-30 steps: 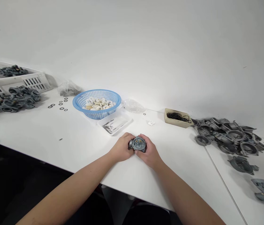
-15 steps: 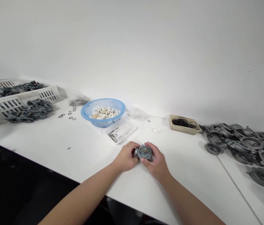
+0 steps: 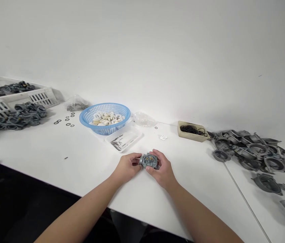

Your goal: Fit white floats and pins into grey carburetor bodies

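A grey metal carburetor body (image 3: 149, 161) is held just over the white table, its open face with small brass parts turned upward. My left hand (image 3: 128, 166) is closed about its left end, where a round neck sticks out. On the opposite side, my right hand (image 3: 163, 169) grips the rim, thumb at the front and fingers behind. The undersides of both hands are hidden. Just beyond them lies a white tray (image 3: 131, 141) with thin dark metal pins in it.
A blue basket (image 3: 84, 118) holds white ring-like pieces. Black rubber rings fill a cream box (image 3: 190, 135). Grey castings (image 3: 256, 148) are heaped at right; carburetor bodies (image 3: 18, 116) lie by a white crate (image 3: 41, 96) at left. Loose O-rings (image 3: 67, 118) and a plastic bag (image 3: 76, 103) lie between.
The whole view has shifted, so the table's things appear further left and more castings show at right. Both hands keep hold of the carburetor body, with little change in grip.
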Demonstrator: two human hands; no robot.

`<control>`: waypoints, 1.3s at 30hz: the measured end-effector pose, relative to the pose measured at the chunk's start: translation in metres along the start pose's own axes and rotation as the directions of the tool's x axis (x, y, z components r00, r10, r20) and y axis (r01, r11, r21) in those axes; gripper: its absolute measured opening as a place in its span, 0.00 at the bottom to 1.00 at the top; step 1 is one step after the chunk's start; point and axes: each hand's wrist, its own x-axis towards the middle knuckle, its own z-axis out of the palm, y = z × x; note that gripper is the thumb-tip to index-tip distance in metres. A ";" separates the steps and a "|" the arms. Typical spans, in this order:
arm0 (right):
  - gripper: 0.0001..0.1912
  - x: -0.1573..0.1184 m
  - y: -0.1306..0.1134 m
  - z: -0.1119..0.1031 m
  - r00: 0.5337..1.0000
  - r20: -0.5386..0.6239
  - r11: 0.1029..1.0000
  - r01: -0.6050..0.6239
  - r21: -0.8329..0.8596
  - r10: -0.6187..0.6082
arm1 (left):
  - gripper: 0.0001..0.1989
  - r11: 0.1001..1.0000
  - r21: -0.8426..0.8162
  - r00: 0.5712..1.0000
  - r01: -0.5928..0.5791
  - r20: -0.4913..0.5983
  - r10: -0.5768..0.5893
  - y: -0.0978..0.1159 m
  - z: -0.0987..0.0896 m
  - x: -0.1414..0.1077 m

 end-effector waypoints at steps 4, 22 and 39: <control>0.34 -0.001 -0.002 0.001 1.000 -0.022 1.000 -0.010 0.021 0.010 | 0.08 0.999 0.042 0.999 0.019 0.030 -0.020 0.002 -0.001 -0.001; 0.35 0.001 0.000 -0.002 0.997 0.059 0.998 -0.042 0.035 0.040 | 0.11 0.994 -0.042 0.873 0.097 0.483 -0.065 0.013 -0.025 0.016; 0.34 0.000 -0.006 0.000 0.998 0.033 0.997 -0.058 0.045 0.057 | 0.07 0.969 -0.018 0.803 0.247 0.563 -0.194 0.016 -0.030 0.023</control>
